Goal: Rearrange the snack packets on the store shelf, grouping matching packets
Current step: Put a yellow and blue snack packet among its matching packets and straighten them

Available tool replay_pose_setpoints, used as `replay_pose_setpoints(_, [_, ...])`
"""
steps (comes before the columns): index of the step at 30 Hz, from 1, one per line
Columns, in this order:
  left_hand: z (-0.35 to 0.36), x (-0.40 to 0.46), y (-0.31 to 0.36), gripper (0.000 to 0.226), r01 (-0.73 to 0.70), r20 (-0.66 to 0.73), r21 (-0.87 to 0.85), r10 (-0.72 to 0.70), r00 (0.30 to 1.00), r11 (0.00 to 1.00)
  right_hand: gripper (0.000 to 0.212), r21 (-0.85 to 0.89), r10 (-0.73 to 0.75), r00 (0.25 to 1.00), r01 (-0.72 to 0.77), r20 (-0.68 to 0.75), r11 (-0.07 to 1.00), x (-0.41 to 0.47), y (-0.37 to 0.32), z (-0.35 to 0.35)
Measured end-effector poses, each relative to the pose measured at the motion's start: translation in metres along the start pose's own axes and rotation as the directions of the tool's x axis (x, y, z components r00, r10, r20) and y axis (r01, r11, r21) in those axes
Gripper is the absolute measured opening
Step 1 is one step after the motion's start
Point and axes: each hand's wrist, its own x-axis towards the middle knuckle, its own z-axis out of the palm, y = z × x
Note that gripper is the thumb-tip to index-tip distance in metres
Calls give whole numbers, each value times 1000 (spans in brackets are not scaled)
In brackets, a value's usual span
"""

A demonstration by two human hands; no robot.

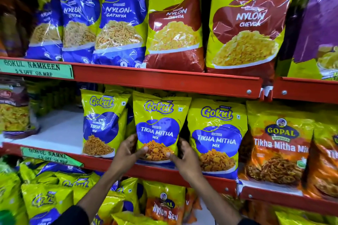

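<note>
Head view, packet: the Gokul Tikha Mitha Mix packet (158, 128) stands upright on the middle shelf (164, 170), between a Tikha Sev packet (102, 124) and a matching Tikha Mitha Mix packet (215, 137).
Head view, handling: you are likely dealing with a light, soft, glossy film pouch that crinkles and slips; take it by both lower side edges, and do not crush the contents.
Head view, left hand (128, 151): it cups the packet's lower left edge, thumb on the front.
Head view, right hand (184, 157): it clasps the lower right edge, thumb on the front.
</note>
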Motion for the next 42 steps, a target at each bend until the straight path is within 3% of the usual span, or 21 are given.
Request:
replay_pose_setpoints(6, [-2,-3,5,48,5,-18,50,-4,1000,999,52,-105,-34,991,20,-133,994,-11,-7,5])
replay_pose_setpoints(14, [0,17,49,40,-14,-350,45,29,936,999,55,93,-36,953,67,-302,993,2,-47,-6])
replay_pose_setpoints(16, [-1,14,53,39,-38,-404,77,66,913,996,49,82,-37,929,72,-367,994,2,-51,-6])
replay_pose_setpoints(18, [-3,10,57,39,-96,-425,151,152,893,984,46,-36,-149,888,149,-436,988,-2,-56,-11])
replay_pose_setpoints(20, [-4,14,61,42,-165,-397,236,250,883,958,49,-275,-382,841,291,-383,916,0,-60,-15])
replay_pose_setpoints(22, [-3,21,65,44,-221,-353,361,352,867,906,53,-555,-573,799,397,-182,731,12,-62,-16])
replay_pose_setpoints(25, [-3,26,65,44,-249,-280,539,449,848,805,59,-723,-554,832,395,20,567,30,-57,-12])
replay_pose_setpoints(27, [0,24,63,43,-302,-192,641,529,826,705,62,-756,-519,854,366,40,543,33,-55,-15])
replay_pose_setpoints(31, [7,14,70,47,-396,9,831,703,712,390,62,-762,-573,818,395,38,514,19,-64,-30])
replay_pose_setpoints(35, [26,-3,74,58,-402,102,868,687,720,291,67,-818,-582,813,333,-3,469,2,-59,-49])
replay_pose_setpoints(39, [47,-15,47,69,-369,207,906,542,814,208,71,-853,-473,874,159,-113,497,-7,-23,-67])
replay_pose_setpoints(42, [53,-13,34,71,-324,225,931,436,871,168,71,-875,-418,907,159,-53,457,-4,1,-72])
